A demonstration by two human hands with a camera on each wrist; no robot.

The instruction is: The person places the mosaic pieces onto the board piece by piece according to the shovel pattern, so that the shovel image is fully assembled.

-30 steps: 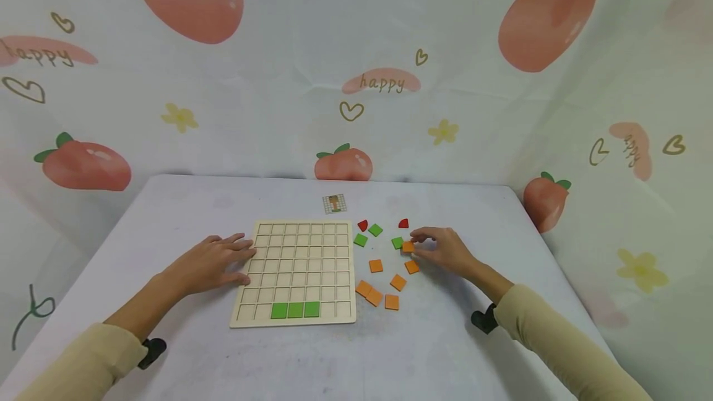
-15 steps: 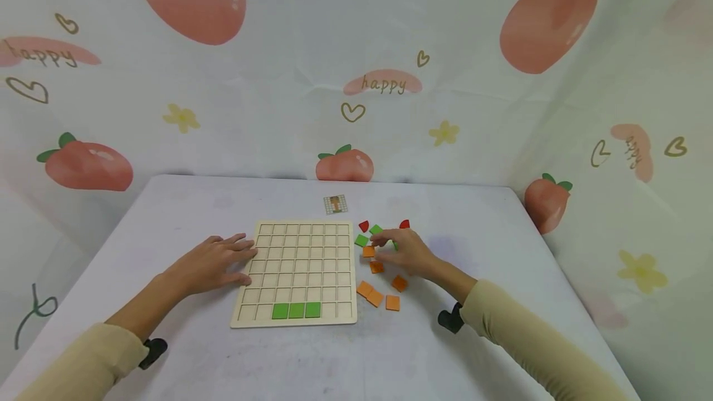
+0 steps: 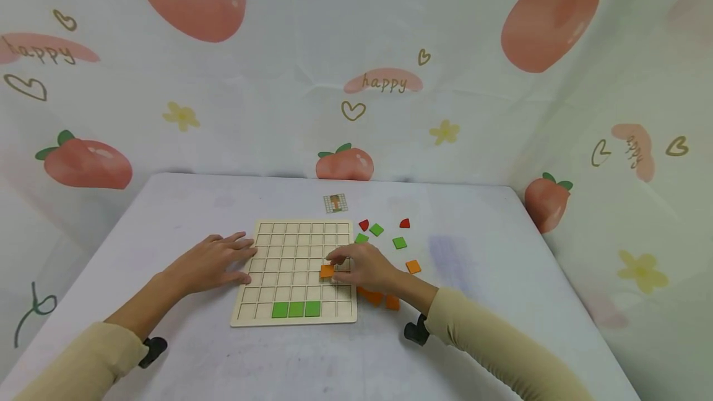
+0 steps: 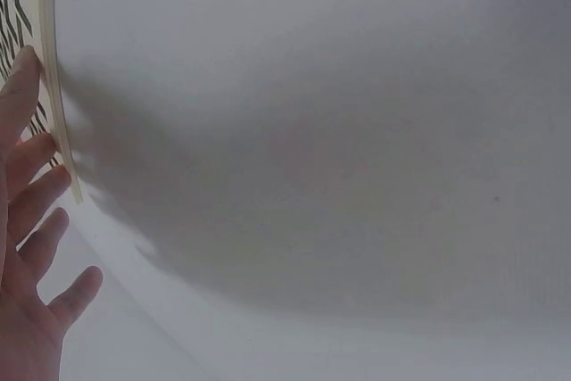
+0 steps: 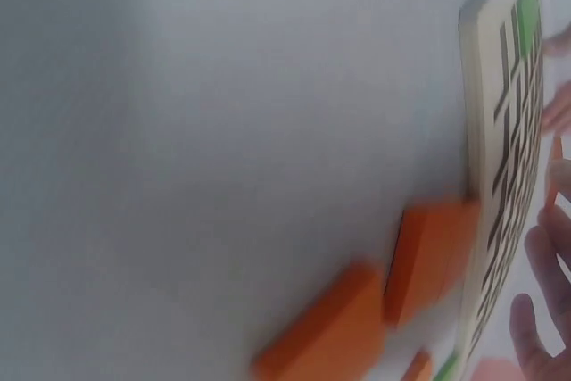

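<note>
A cream grid board (image 3: pixel 278 246) lies on the table, with three green square tiles (image 3: pixel 296 309) side by side in its nearest row. My left hand (image 3: pixel 214 263) rests at the board's left edge, fingers fairly straight and touching the rim; the left wrist view shows its fingertips on that edge. Above the right half of the board, my right hand (image 3: pixel 364 267) pinches an orange square tile (image 3: pixel 327 271) between thumb and fingers. That same tile appears edge-on at the far right of the right wrist view.
Right of the board lie loose orange tiles (image 3: pixel 413 266), some partly hidden by my right forearm. Several green tiles (image 3: pixel 400 242) and two red quarter-round pieces (image 3: pixel 405 223) lie farther back. Behind the board is a small pattern card (image 3: pixel 335 203). A printed cloth (image 3: pixel 267 110) hangs behind the table.
My right hand has carried the orange tile leftward from among the loose pieces to over the board. The left hand has stayed at the board's left edge.
</note>
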